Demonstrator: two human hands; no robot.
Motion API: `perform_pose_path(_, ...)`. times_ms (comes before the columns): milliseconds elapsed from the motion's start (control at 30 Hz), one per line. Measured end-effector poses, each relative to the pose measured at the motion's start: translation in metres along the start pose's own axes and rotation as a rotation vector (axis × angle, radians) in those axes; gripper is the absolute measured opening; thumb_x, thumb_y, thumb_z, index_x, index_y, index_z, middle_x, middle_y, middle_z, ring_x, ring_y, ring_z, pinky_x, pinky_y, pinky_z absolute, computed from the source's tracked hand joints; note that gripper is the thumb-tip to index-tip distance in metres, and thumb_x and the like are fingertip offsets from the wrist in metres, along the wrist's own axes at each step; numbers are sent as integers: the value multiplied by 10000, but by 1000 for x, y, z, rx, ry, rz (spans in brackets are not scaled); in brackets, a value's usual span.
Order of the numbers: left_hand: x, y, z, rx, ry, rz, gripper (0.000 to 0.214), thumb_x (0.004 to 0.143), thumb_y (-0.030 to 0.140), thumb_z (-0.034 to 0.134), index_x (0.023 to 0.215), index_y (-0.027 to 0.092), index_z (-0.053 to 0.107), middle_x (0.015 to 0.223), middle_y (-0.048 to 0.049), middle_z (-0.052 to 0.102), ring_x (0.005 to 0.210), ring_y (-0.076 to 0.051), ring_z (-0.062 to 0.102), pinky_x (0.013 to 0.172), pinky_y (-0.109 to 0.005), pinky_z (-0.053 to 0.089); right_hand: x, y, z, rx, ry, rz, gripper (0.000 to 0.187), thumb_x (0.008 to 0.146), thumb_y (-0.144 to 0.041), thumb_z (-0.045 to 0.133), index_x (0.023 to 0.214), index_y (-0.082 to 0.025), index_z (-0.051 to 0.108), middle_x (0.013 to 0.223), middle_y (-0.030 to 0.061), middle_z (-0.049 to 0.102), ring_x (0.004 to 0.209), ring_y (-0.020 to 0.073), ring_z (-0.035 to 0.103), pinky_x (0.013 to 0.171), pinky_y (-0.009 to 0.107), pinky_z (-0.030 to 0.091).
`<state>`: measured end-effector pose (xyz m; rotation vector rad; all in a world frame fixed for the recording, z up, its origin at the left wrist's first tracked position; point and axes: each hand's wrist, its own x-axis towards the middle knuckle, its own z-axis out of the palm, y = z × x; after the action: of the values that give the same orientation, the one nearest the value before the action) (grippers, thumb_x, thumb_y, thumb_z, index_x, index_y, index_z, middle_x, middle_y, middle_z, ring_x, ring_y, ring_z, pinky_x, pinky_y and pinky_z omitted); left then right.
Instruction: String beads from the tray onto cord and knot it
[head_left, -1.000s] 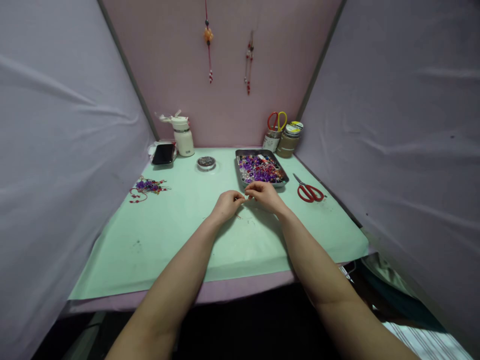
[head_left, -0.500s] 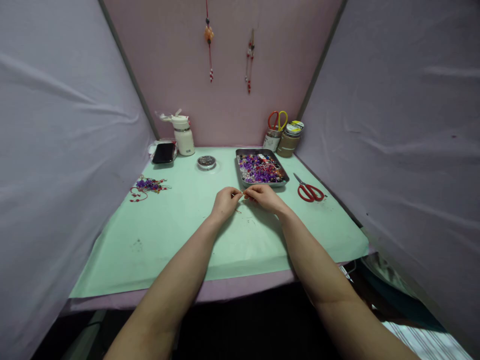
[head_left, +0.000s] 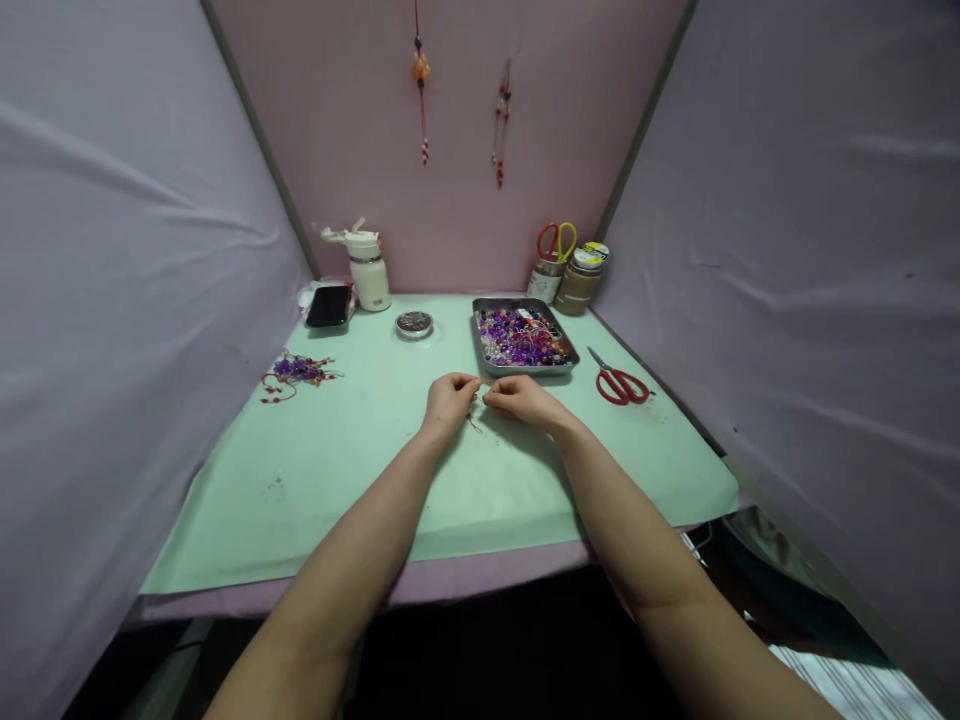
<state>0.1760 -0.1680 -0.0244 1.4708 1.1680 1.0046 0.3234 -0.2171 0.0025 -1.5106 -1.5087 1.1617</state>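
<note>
My left hand (head_left: 448,397) and my right hand (head_left: 525,398) meet fingertip to fingertip over the middle of the green table mat (head_left: 360,470). Both are closed in a pinch on a thin red cord (head_left: 472,420) whose short end hangs down between them. Any bead on the cord is too small to make out. Just behind my right hand lies a metal tray (head_left: 480,345) filled with purple, clear and red beads (head_left: 521,337).
Red scissors (head_left: 619,383) lie right of the tray. At the back stand two jars (head_left: 570,278), a white bottle (head_left: 369,270), a black phone (head_left: 328,305) and a small round tin (head_left: 413,324). Beaded red cords (head_left: 296,373) lie at the left. Fabric walls close three sides.
My right hand has slid a little down and left, away from the tray's front edge. Both hands stay pinched together on the cord.
</note>
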Motion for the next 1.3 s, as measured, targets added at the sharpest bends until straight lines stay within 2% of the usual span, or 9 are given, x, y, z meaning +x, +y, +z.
perform_pose_path(200, -2, 3, 2, -219, -28, -99, 252, 669, 329, 677, 770, 98, 677, 554, 0, 549, 494, -80, 459, 477, -215, 355, -2, -3, -3, 32, -117, -13, 282, 694, -423, 632, 625, -165, 543, 541, -38, 494, 486, 71, 358, 473, 234, 236)
perform_pose_path(367, -5, 8, 2, -361, -72, -135, 265, 633, 336, 725, 747, 104, 665, 660, -29, 603, 528, -75, 490, 486, -212, 382, -4, -4, -5, -63, -225, -82, 299, 718, -442, 621, 631, -163, 558, 537, -40, 477, 486, 69, 350, 476, 232, 239)
perform_pose_path(467, -6, 9, 0, -433, -113, -161, 263, 643, 332, 731, 768, 111, 665, 738, -43, 628, 526, -61, 489, 475, -203, 375, -5, -4, -5, -98, -225, -81, 322, 725, -459, 612, 611, -164, 549, 520, -43, 459, 478, 68, 340, 468, 232, 236)
perform_pose_path(633, -8, 16, -2, -554, -160, -254, 171, 693, 243, 702, 769, 115, 617, 755, -53, 651, 520, -57, 501, 500, -202, 409, -3, 0, -5, -139, -171, -97, 342, 726, -464, 609, 584, -161, 535, 504, -45, 441, 470, 65, 334, 455, 231, 220)
perform_pose_path(767, -9, 19, -1, -624, -198, -289, 110, 746, 180, 648, 739, 131, 550, 675, -24, 611, 533, -64, 513, 534, -204, 438, -1, 5, -6, -193, -147, -118, 317, 734, -432, 608, 588, -157, 547, 520, -44, 455, 484, 66, 340, 470, 233, 231)
perform_pose_path(867, -10, 19, 0, -599, -180, -238, 91, 771, 172, 611, 741, 138, 533, 626, 6, 564, 535, -58, 507, 548, -192, 433, 3, 9, -6, -184, -71, -131, 255, 731, -403, 617, 669, -159, 582, 584, -31, 516, 526, 81, 401, 504, 233, 290)
perform_pose_path(1033, -11, 17, 3, -485, -129, -175, 167, 757, 260, 641, 756, 153, 511, 614, 18, 548, 506, -61, 479, 473, -182, 373, 9, 7, -2, -86, 180, -209, 185, 722, -326, 611, 824, -172, 609, 753, 7, 614, 655, 121, 522, 601, 247, 398)
perform_pose_path(1133, -13, 15, 5, -418, -149, -151, 195, 752, 309, 648, 779, 160, 525, 609, 22, 539, 480, -66, 460, 428, -181, 340, 9, 3, 0, -27, 230, -262, 168, 746, -335, 591, 808, -179, 603, 796, 21, 632, 721, 136, 544, 659, 260, 423)
perform_pose_path(1300, -15, 13, 9, -370, -196, -124, 178, 759, 300, 647, 809, 149, 565, 666, -10, 590, 491, -66, 473, 433, -188, 355, 11, 4, 0, -21, 306, -293, 174, 756, -347, 571, 726, -176, 579, 705, 5, 581, 670, 134, 499, 652, 267, 403)
